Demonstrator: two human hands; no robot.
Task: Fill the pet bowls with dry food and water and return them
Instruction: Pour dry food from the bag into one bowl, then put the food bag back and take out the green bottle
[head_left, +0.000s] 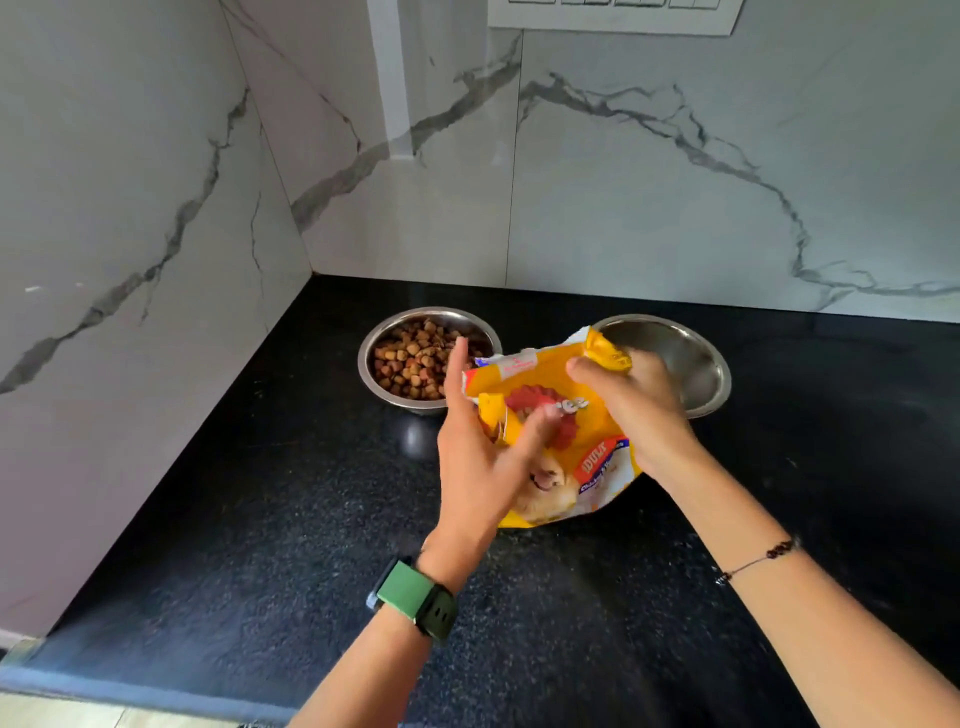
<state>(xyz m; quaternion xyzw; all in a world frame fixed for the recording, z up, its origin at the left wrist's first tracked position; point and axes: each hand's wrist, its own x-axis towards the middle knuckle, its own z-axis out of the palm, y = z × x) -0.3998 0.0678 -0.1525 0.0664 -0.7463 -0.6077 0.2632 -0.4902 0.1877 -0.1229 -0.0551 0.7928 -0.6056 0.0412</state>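
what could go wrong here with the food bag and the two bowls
The yellow food bag is held above the counter with its torn top open beside the filled bowl; tipping it could scatter kibble onto the counter. The right hand pinches only a top corner and the left hand looks loose, so the bag might slip. The empty bowl sits just behind it and could get knocked.

Both hands raised forward, close together, arms reaching in from below.

Left hand (480, 457) held edge-on, fingers extended and slightly blurred, green-strapped watch (413, 597) on the wrist; right hand (631, 410) curled palm-down in a grip, thumb pointing left, thin beaded bracelet (761, 560) on the forearm.
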